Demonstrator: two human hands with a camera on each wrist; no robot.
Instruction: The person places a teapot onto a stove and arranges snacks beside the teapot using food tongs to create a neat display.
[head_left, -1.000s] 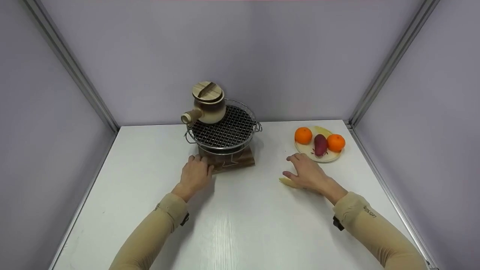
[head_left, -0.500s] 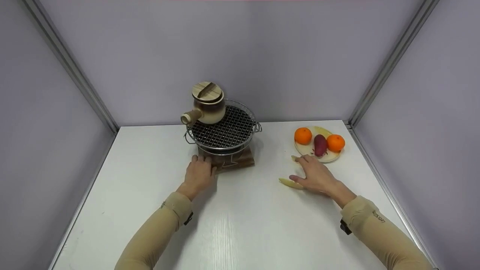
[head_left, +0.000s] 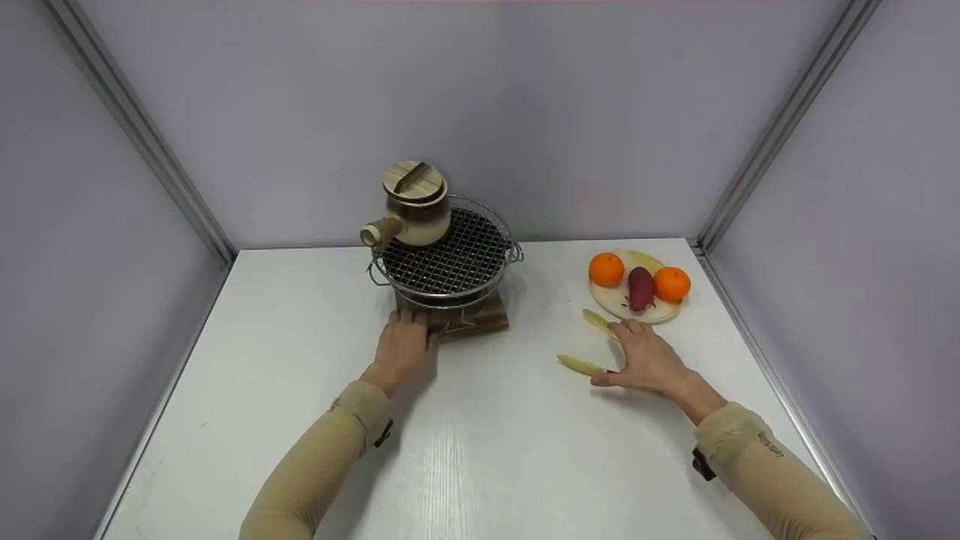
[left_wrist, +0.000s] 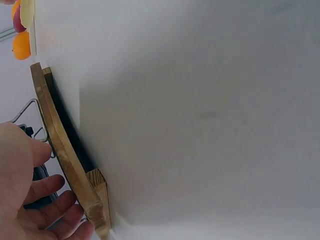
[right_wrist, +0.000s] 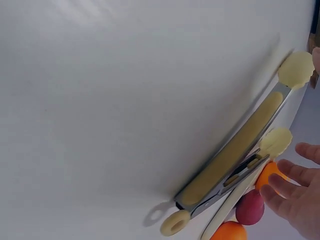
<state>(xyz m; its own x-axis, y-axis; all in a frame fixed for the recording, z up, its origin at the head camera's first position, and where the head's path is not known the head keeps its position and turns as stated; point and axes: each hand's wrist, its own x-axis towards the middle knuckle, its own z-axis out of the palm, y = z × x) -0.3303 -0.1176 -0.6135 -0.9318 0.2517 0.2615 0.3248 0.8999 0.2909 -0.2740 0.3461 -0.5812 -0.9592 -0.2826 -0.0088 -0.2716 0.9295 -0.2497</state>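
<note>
A pair of tongs (head_left: 577, 365) with pale yellow tips lies spread on the white table, its metal arms and yellow grip showing in the right wrist view. Just above the tongs is my right hand (head_left: 649, 360), thumb and fingers spread apart, partly covering them. My left hand (head_left: 401, 352) is at the front left corner of a wooden board (head_left: 487, 321) under a round tabletop grill (head_left: 450, 270). Its fingers (left_wrist: 60, 202) reach along the board's edge with gaps between them. On the grill stands a small brown-and-cream pot (head_left: 424, 225) with a wooden lid and side handle.
Behind my right hand, a pale plate (head_left: 658, 315) holds two oranges (head_left: 606, 269) and a purple-red oblong item (head_left: 640, 289). Grey panels (head_left: 600, 112) close in the table's back and sides. The grill's wire handle (head_left: 516, 253) sticks out on its right.
My right hand has drawn back to the right and nearer to me, uncovering both tong tips. My left hand has shifted slightly right along the board.
</note>
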